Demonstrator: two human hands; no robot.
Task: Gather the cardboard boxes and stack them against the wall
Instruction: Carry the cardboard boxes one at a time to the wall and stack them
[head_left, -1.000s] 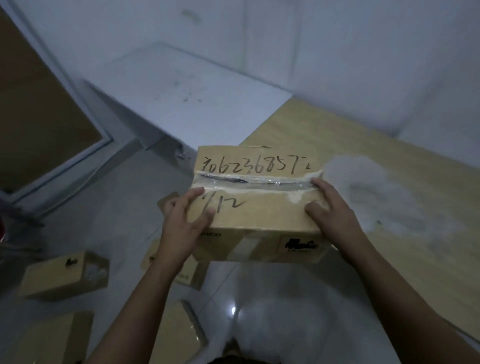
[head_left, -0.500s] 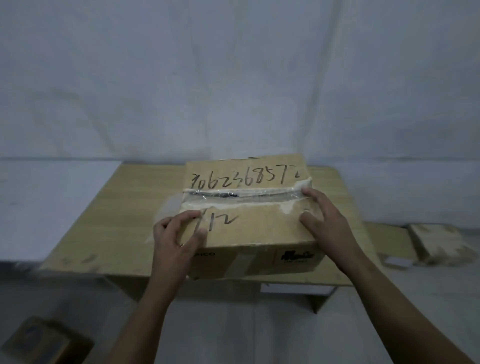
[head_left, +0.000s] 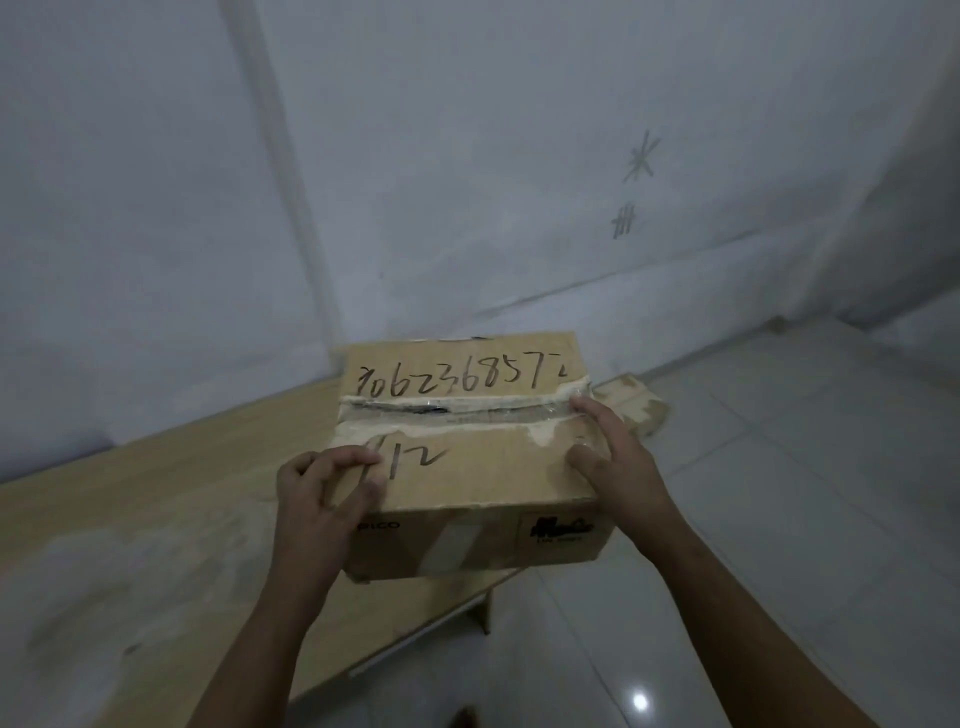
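While left hand (head_left: 317, 501) clasps box (head_left: 467, 480), right hand (head_left: 621, 462) opposite

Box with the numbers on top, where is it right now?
Head view, centre: the box is held between the left hand and right hand at the right end of the table, with a second box on the floor behind its right corner.

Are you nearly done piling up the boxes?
Not nearly. Done: one far box lies on the floor by the wall, but no pile shows. In hand: the left hand and right hand grip the taped box above the table. Left: put it against the wall, then fetch any others, which I cannot see here.
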